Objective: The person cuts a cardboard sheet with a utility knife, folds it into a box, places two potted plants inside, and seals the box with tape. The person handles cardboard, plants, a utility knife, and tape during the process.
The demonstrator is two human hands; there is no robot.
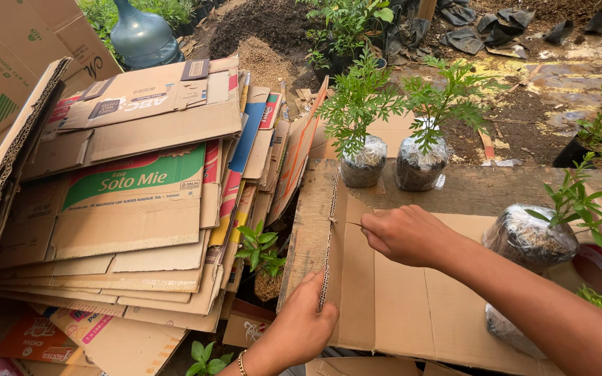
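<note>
Pinching thin blade [346, 223]: right hand [405, 235] | left hand [302, 326] fingers clamp cardboard sheet [398, 306] edge | bagged seedlings [364, 161] behind

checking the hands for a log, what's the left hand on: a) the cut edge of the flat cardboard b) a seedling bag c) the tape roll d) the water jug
a: the left hand grips the cut edge of the flat cardboard, while the right hand is above it.
</note>
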